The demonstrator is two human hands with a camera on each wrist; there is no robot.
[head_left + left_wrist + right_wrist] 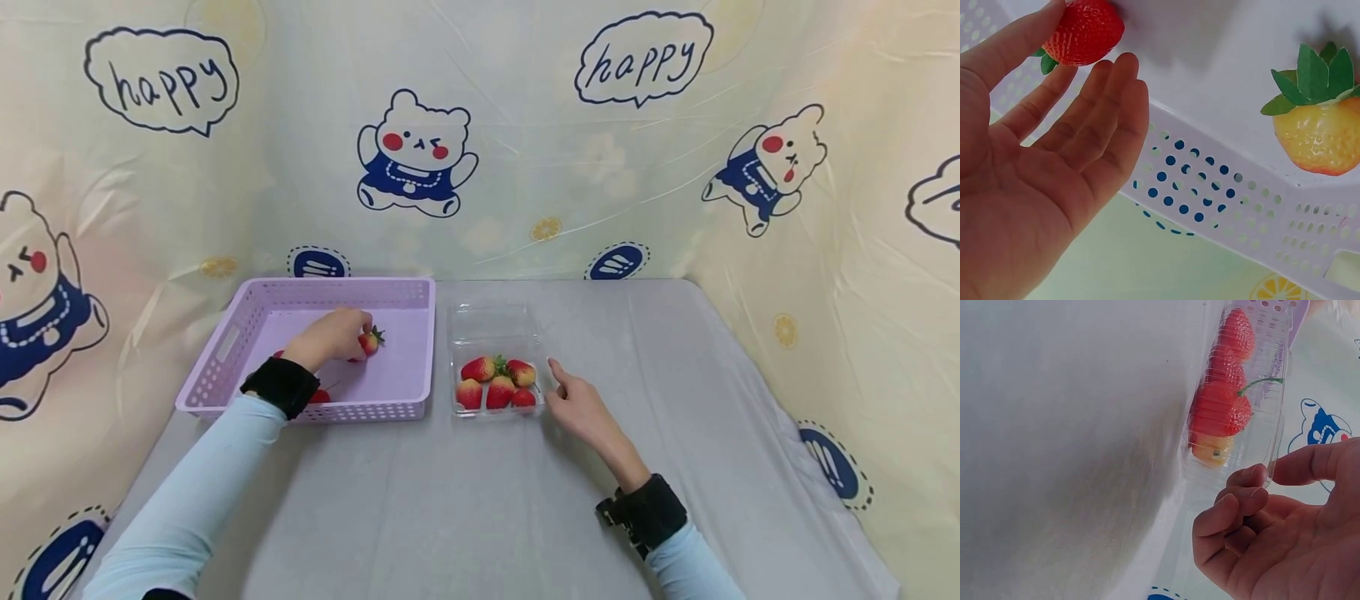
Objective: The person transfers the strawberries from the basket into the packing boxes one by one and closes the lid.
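Inside the lilac basket (408,312), my left hand (330,337) pinches a strawberry (1088,34) between thumb and index finger. Its green leaves are partly hidden behind the fingers in the left wrist view, where the other fingers extend below it. To the right of the basket stands a clear plastic clamshell box (491,321) with its lid raised, holding several strawberries (500,392) and a red cherry (1219,407) with a green stem. My right hand (581,406) pinches the box's right rim with thumb and index finger, its other fingers curled.
A yellow-red strawberry (1319,134) with green leaves lies in the basket. Near the basket's front wall is a red fruit (320,396), partly hidden by the left wrist. A grey cloth (465,500) covers the table, and a printed curtain (517,167) hangs behind.
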